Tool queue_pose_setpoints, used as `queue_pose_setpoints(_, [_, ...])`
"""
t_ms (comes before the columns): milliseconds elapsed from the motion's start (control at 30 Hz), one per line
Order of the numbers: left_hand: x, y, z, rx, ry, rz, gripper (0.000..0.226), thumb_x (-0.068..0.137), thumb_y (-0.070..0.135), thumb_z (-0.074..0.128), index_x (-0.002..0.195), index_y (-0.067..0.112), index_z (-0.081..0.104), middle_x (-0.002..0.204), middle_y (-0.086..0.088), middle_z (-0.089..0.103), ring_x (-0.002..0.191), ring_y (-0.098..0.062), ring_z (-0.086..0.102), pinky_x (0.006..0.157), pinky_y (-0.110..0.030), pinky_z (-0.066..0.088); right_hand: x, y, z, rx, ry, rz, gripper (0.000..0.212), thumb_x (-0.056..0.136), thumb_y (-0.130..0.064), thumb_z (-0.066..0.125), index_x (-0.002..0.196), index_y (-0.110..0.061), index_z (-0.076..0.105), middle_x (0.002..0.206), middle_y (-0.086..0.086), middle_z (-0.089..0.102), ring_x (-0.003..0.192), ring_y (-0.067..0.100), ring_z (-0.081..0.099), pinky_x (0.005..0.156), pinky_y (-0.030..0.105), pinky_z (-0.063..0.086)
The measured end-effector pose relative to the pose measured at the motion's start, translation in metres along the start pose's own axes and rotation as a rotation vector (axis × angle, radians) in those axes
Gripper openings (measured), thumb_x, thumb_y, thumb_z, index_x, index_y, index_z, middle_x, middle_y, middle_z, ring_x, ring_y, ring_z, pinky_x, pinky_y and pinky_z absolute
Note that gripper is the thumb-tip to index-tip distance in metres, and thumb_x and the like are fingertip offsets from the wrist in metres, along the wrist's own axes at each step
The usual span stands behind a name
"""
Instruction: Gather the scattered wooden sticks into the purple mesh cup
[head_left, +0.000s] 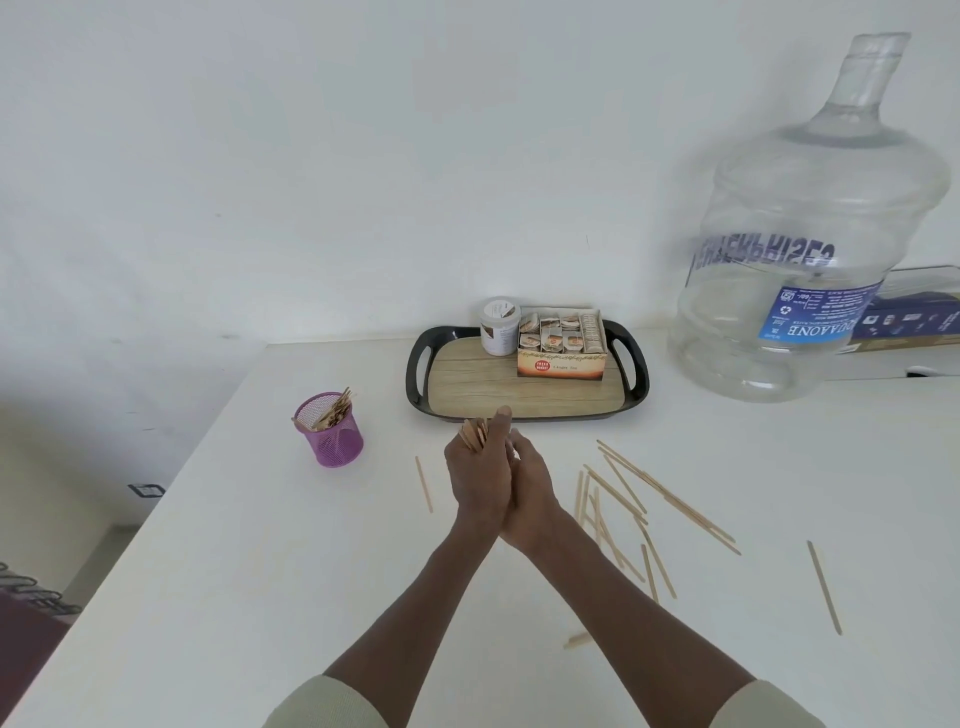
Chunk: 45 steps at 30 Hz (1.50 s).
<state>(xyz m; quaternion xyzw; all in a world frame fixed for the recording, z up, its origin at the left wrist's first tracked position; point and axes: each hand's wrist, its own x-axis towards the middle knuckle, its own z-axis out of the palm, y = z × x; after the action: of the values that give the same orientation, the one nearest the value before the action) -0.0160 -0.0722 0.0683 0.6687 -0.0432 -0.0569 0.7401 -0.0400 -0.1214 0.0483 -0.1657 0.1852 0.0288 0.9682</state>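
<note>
On the white table (208, 597), loose wooden sticks (628, 514) lie scattered to the right, one single stick (424, 484) to the left. Between them the left hand (480, 475) grips a bundle of sticks (475, 432); the right hand (530, 491) presses against it, its fingers seemingly curled, its grasp unclear. Farther left stands the purple mesh cup (330, 431), part-filled. Beyond sits a tray (524, 389).

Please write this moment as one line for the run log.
hands: left grips stick bundle, right pressed against it | cup: partly filled, left of hands | loose sticks: mostly right | stage: gathering
</note>
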Motion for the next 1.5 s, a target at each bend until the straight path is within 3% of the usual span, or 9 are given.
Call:
queue_pose_setpoints(167, [0.003,0.009,0.004,-0.026,0.035,0.029,0.054,0.092,0.037,0.060,0.045,0.023,0.037,0.043,0.007,0.037,0.044,-0.010,0.035,0.053,-0.031,0.035,0.000,-0.005,-0.001,-0.067,0.046,-0.010,0.058,0.101,-0.047,0.033,0.097,-0.009,0.077,0.100,0.009,0.073,0.096,0.022,0.073,0.094,0.035,0.050])
queue_pose_setpoints(300, [0.006,0.011,0.006,-0.060,0.013,0.011,0.055,0.091,0.032,0.064,0.043,0.023,0.039,0.043,0.005,0.038,0.043,-0.012,0.035,0.055,-0.032,0.036,0.001,-0.004,-0.003,-0.065,0.087,-0.025,0.052,0.101,-0.050,0.035,0.114,-0.007,0.061,0.104,0.013,0.069,0.103,0.027,0.067,0.093,0.038,0.049])
queue_pose_setpoints(533, [0.003,-0.002,0.004,-0.024,-0.033,-0.120,0.039,0.080,0.029,0.066,0.049,0.018,0.044,0.047,0.002,0.042,0.050,-0.017,0.045,0.061,-0.035,0.049,-0.003,-0.011,0.014,-0.248,0.035,-0.077,0.042,0.093,-0.048,0.051,0.087,-0.013,0.072,0.080,0.000,0.066,0.082,0.015,0.069,0.081,0.028,0.053])
queue_pose_setpoints(633, [0.009,-0.005,-0.004,0.010,-0.022,-0.109,0.027,0.076,0.024,0.061,0.050,0.016,0.056,0.051,0.002,0.056,0.052,-0.014,0.054,0.056,-0.029,0.049,-0.001,-0.012,0.015,-0.355,0.054,-0.112,0.047,0.097,-0.045,0.049,0.106,-0.005,0.073,0.099,0.008,0.072,0.096,0.020,0.071,0.093,0.032,0.052])
queue_pose_setpoints(733, [0.013,-0.007,-0.016,0.035,0.006,-0.068,0.028,0.081,0.017,0.062,0.053,0.016,0.060,0.056,0.000,0.064,0.054,-0.011,0.059,0.052,-0.022,0.051,0.001,-0.021,0.018,-0.542,0.115,-0.253,0.044,0.098,-0.037,0.052,0.107,0.002,0.071,0.104,0.016,0.074,0.093,0.022,0.071,0.086,0.033,0.054])
queue_pose_setpoints(900, [0.021,-0.013,-0.036,0.217,0.106,0.008,0.044,0.082,0.011,0.064,0.056,0.017,0.029,0.044,0.013,0.026,0.042,-0.007,0.022,0.039,-0.019,0.025,0.002,-0.037,0.044,-1.020,0.094,-0.474,0.018,0.090,-0.027,0.068,0.095,-0.010,0.073,0.087,0.003,0.073,0.080,0.012,0.064,0.079,0.025,0.051])
queue_pose_setpoints(1133, [0.038,-0.030,-0.062,0.472,0.132,0.067,0.033,0.087,0.009,0.054,0.057,0.016,0.042,0.048,0.005,0.047,0.047,-0.012,0.036,0.043,-0.023,0.029,0.006,-0.018,0.084,-1.950,-0.110,-0.541,0.028,0.084,-0.026,0.076,0.111,-0.020,0.073,0.101,-0.005,0.072,0.087,0.008,0.066,0.069,0.012,0.045])
queue_pose_setpoints(1367, [0.050,-0.037,-0.084,0.558,0.146,0.065,0.036,0.080,0.003,0.049,0.050,0.020,0.038,0.039,0.007,0.043,0.041,-0.007,0.029,0.040,-0.020,0.021,0.017,0.015,0.103,-2.149,-0.079,-0.612,0.015,0.086,-0.002,0.066,0.095,-0.004,0.077,0.093,0.009,0.075,0.086,0.019,0.068,0.080,0.030,0.056])
queue_pose_setpoints(1500, [0.059,-0.043,-0.098,0.529,0.119,0.061,0.025,0.078,0.012,0.049,0.056,0.017,0.039,0.046,-0.004,0.049,0.042,-0.008,0.034,0.040,-0.022,0.026,0.031,0.023,0.110,-2.181,-0.057,-0.628,0.019,0.086,0.003,0.060,0.091,-0.001,0.078,0.085,0.011,0.076,0.078,0.020,0.072,0.073,0.022,0.054])
